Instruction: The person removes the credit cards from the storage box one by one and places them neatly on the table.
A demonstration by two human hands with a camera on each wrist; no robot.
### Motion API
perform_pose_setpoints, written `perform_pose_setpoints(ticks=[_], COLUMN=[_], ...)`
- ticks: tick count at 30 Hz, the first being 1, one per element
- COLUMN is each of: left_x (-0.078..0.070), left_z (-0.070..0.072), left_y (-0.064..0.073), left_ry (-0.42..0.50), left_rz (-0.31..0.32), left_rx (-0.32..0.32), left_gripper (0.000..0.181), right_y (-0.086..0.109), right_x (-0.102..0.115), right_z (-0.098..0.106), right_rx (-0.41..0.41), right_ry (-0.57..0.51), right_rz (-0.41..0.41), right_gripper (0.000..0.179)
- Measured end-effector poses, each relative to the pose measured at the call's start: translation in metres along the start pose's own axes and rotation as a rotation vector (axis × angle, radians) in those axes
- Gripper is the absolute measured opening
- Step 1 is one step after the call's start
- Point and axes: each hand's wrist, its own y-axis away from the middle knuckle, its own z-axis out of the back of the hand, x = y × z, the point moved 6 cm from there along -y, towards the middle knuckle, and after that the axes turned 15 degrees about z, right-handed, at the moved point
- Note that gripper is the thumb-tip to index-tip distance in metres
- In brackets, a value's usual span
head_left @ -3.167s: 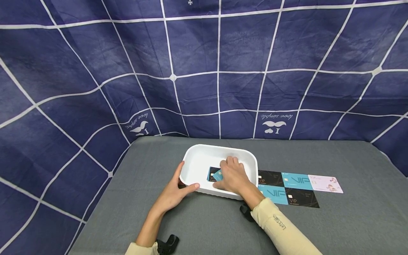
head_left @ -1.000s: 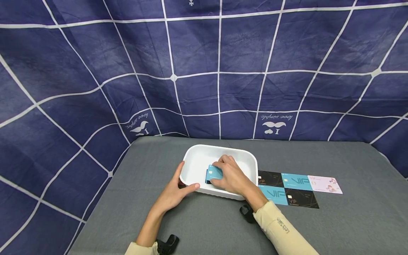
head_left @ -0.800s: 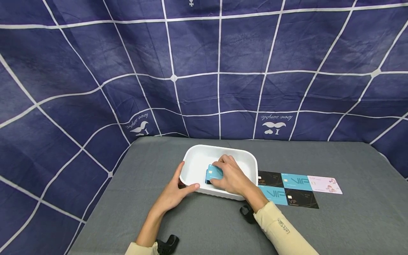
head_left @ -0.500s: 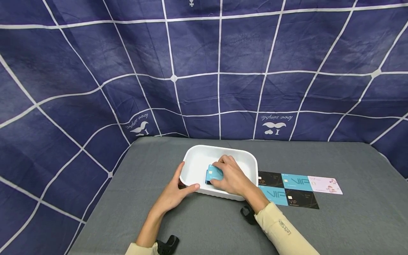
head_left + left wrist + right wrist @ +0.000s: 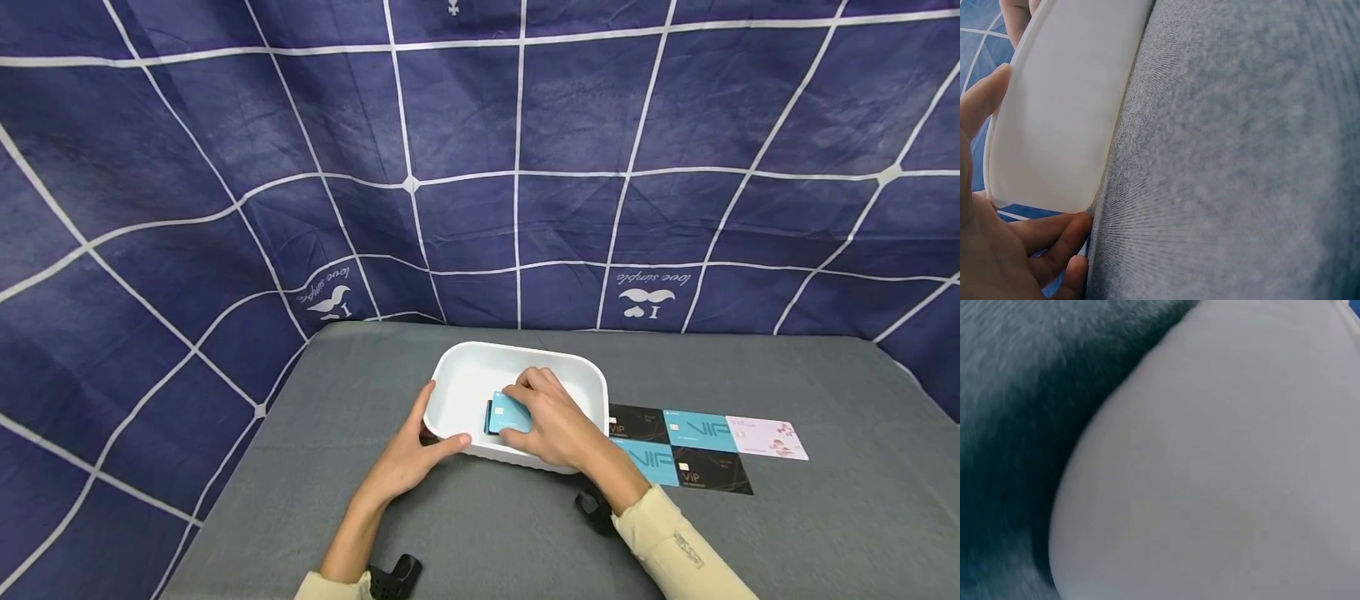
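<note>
A white rectangular tub [image 5: 463, 387] sits on the grey cloth. My left hand [image 5: 403, 462] holds its near left corner, thumb at the near rim and fingers along the left end. From the left wrist, the thumb and curled fingers of that left hand [image 5: 997, 237] span the tub's wall [image 5: 1063, 112]. Inside the tub, my right hand [image 5: 553, 417] pinches a light blue card [image 5: 510, 412] between thumb and fingers. A dark card edge [image 5: 489, 417] peeks out beneath it on the left. The right wrist view is filled by the tub's outer wall [image 5: 1210, 462], with the hand hidden.
Right of the tub, cards lie edge to edge in two rows: a black card [image 5: 643, 424], blue card [image 5: 699, 430] and pink card [image 5: 768, 437] behind, another blue card [image 5: 654, 461] and black card [image 5: 711, 471] in front. A blue gridded curtain [image 5: 570, 217] hangs behind.
Earlier the blue card was skewed over a black card inside the tub; it then came square over it. Since half a second ago, my right hand has shifted slightly right with it.
</note>
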Motion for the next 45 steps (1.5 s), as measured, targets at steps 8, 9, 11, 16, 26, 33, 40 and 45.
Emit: perform_pose_setpoints(ticks=[8, 9, 11, 16, 26, 33, 40, 45], left_x=[0.001, 0.001, 0.001, 0.001, 0.002, 0.002, 0.001, 0.001], left_z=[0.001, 0.001, 0.001, 0.001, -0.002, -0.001, -0.001, -0.001], left_y=[-0.001, -0.001, -0.001, -0.003, -0.002, -0.002, -0.002, -0.002], left_ry=[0.007, 0.003, -0.002, 0.007, 0.005, 0.014, 0.016, 0.028], left_rz=[0.005, 0.005, 0.005, -0.002, -0.002, 0.001, -0.005, -0.009], left_rx=[-0.006, -0.008, -0.011, -0.005, 0.002, 0.001, 0.007, 0.017], left_gripper=[0.105, 0.105, 0.105, 0.105, 0.104, 0.105, 0.105, 0.105], right_y=[0.013, 0.016, 0.023, 0.041, 0.078, 0.101, 0.127, 0.15], right_x=[0.003, 0.002, 0.0, -0.005, -0.005, -0.007, -0.017, -0.023], right_z=[0.023, 0.025, 0.031, 0.04, 0.06, 0.079, 0.105, 0.112], right_rx=[0.002, 0.001, -0.004, -0.016, -0.043, -0.053, -0.091, -0.087], right_ry=[0.031, 0.037, 0.033, -0.014, 0.063, 0.103, 0.158, 0.184], right_rz=[0.02, 0.019, 0.006, -0.041, -0.016, -0.001, 0.017, 0.046], right_gripper=[0.049, 0.049, 0.048, 0.048, 0.049, 0.053, 0.057, 0.053])
